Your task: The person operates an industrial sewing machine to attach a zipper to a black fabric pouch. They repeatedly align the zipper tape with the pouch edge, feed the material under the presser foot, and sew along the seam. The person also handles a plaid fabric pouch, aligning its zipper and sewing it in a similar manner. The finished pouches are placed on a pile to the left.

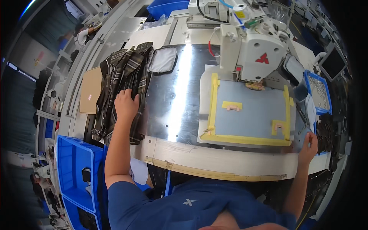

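- Left hand point(125, 104): lies palm down on a stack of dark plaid fabric pieces point(119, 86) at the left of the desk point(180, 151); grip spread flat, fingers pressing the top piece, nothing pinched.
- Right hand point(309, 147): at the desk's right front edge, fingertips touching the corner of a grey template plate point(249, 111); grip loosely curled; whether it pinches the plate cannot be told.
- Template plate: edged with yellow tape strips, two small yellow tape patches on its face; it sits under the white sewing machine head point(253, 50).
- Machine head bears a red triangular mark on its front.
- A grey pouch-shaped piece point(163, 59) lies just beside the fabric stack.
- Blue bin point(74, 168) stands at lower left; a blue tray point(319, 92) of small parts at right.
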{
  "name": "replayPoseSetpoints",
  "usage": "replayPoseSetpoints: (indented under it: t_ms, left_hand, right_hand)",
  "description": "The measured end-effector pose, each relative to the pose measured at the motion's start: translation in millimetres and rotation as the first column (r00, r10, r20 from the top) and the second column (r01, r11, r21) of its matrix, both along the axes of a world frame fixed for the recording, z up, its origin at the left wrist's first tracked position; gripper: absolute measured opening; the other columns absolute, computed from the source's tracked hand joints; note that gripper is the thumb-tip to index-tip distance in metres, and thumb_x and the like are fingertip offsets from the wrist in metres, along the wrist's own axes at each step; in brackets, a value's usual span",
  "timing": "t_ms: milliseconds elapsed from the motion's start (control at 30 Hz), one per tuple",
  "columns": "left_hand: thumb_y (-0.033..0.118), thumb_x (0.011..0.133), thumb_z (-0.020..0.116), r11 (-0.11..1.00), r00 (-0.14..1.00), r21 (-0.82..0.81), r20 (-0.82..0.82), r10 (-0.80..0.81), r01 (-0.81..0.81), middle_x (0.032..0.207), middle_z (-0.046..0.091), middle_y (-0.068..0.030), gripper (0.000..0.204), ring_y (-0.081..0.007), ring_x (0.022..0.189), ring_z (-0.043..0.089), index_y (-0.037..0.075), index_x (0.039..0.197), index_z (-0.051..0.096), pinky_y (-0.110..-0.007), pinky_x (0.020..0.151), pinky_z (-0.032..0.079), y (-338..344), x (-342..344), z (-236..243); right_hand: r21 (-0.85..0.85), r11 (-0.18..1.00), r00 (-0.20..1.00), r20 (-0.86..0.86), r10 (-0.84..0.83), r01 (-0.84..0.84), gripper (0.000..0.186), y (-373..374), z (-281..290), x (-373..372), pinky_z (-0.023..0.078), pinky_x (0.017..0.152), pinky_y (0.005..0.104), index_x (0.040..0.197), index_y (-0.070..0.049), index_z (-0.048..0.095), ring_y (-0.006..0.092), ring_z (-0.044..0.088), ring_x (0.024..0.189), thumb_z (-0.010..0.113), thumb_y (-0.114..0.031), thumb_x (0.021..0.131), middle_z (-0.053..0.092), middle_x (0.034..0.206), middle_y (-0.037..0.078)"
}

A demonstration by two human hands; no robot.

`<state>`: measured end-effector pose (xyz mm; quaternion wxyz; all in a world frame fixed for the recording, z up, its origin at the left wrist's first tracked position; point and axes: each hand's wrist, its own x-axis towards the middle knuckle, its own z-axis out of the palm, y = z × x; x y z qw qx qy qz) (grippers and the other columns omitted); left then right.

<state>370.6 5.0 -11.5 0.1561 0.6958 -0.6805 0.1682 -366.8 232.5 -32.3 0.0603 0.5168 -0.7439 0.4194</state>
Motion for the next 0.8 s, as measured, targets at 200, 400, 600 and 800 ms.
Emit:
replayPoseSetpoints:
  t_ms: [200, 400, 600, 800]
  left_hand:
    - [0.037, 0.098, 0.074, 0.956, 0.981, -0.22, -0.047, 0.189, -0.194, 0.11, 0.071, -0.0174, 0.037, -0.0405, 0.107, 0.067, 0.005, 0.116, 0.073, -0.05, 0.094, 0.053, -20, 59, 4]
    - [0.043, 0.097, 0.075, 0.887, 0.851, 0.271, -0.28, 0.445, -0.374, 0.112, 0.078, -0.0257, 0.05, -0.0423, 0.109, 0.074, -0.003, 0.115, 0.078, -0.049, 0.096, 0.057, -45, 133, 24]
    - [0.038, 0.096, 0.077, 0.921, 0.903, 0.236, -0.229, 0.363, -0.311, 0.1, 0.08, -0.0242, 0.044, -0.0393, 0.098, 0.078, -0.004, 0.108, 0.081, -0.047, 0.091, 0.059, -45, 149, 32]
    - [0.027, 0.094, 0.075, 0.929, 0.965, 0.324, -0.127, 0.228, -0.177, 0.102, 0.08, -0.0241, 0.03, -0.0415, 0.099, 0.077, 0.0, 0.107, 0.081, -0.049, 0.093, 0.059, -49, 182, 27]
  right_hand:
    - [0.077, 0.993, 0.996, 0.008, 0.088, -0.088, 0.018, -23, -3, 24, 0.05, 0.08, 0.0316, 0.11, 0.003, 0.069, 0.0157, 0.06, 0.085, 0.064, -0.015, 0.109, 0.067, 0.097, 0.007]
    - [0.108, 0.992, 0.995, 0.077, 0.063, -0.071, 0.02, -29, -23, 33, 0.05, 0.075, 0.0317, 0.109, 0.002, 0.069, 0.0159, 0.06, 0.081, 0.064, -0.017, 0.11, 0.067, 0.094, 0.006]
    - [0.095, 0.99, 0.995, 0.028, 0.099, -0.102, 0.019, -29, -21, 37, 0.049, 0.073, 0.032, 0.109, 0.0, 0.07, 0.0166, 0.059, 0.079, 0.064, -0.018, 0.11, 0.066, 0.092, 0.007]
    - [0.094, 0.989, 0.993, 0.031, 0.115, -0.117, 0.018, -31, -18, 39, 0.049, 0.071, 0.0317, 0.108, 0.0, 0.07, 0.0161, 0.059, 0.078, 0.064, -0.017, 0.109, 0.066, 0.092, 0.007]
